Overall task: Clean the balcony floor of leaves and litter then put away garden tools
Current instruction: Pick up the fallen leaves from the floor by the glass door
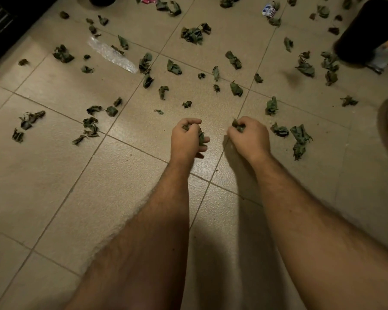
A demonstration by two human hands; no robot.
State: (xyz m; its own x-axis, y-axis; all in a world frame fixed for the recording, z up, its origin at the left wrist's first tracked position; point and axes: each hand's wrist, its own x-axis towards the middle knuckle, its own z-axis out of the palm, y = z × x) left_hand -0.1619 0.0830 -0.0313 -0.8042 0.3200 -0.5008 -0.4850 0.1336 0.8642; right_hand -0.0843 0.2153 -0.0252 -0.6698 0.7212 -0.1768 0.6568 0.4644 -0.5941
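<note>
Both the left hand (186, 137) and right hand (249, 135) are clutching crumpled leaves (300, 137); those lying beyond them look light and brittle, best scooped loosely.

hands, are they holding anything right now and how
Both hold leaves: the left hand grips a bunch in its curled fingers, the right hand pinches a leaf at its fingertips.

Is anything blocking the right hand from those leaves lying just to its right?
Nothing visible. Bare tile floor lies between the right hand, already holding a leaf, and the leaf cluster beside it.
</note>
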